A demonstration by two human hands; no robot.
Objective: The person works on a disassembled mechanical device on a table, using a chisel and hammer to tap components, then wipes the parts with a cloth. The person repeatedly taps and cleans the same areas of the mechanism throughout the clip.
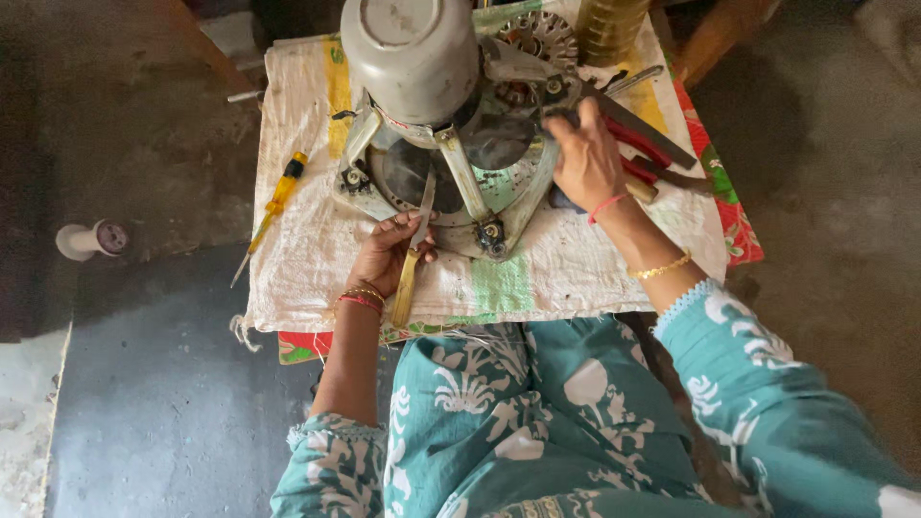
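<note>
A grey metal motor assembly (451,163) with a round housing (411,53) and angled bracket arms rests on a low table covered with a white woven sack (307,240). My left hand (389,251) grips a flat metal file with a yellowish handle (407,283), its blade reaching up toward the assembly's lower frame. My right hand (583,158) rests on the assembly's right rim, fingers curled over the edge; whether it holds something small there is hidden.
A yellow-handled screwdriver (273,206) lies at the sack's left. Red-handled pliers (641,158) and dark tools lie to the right. A yellowish bottle (606,29) stands at the back. A white spool (88,240) sits on the grey floor at left.
</note>
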